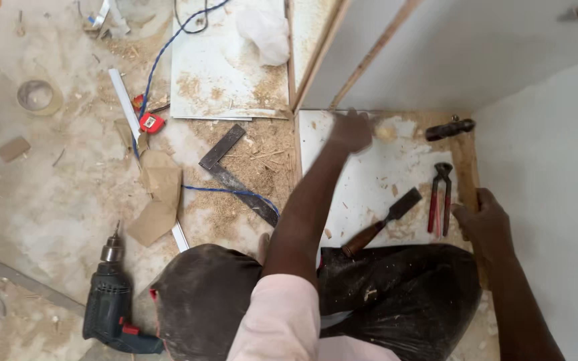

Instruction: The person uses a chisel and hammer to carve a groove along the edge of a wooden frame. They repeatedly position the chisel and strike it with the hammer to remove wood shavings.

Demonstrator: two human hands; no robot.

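Hands on a white board panel on the floor

Left hand (350,130) blurred, fingers' state unclear; right hand (482,224) curls over the board (369,180) edge: stiff, light, grip by edges.

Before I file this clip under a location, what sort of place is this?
Likely a carpentry worksite on a floor: sawdust lies about, with a chisel, pincers and a power drill beside a white board.

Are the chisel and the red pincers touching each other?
Apart. The head view shows bare white board between the chisel blade and the pincers handles.
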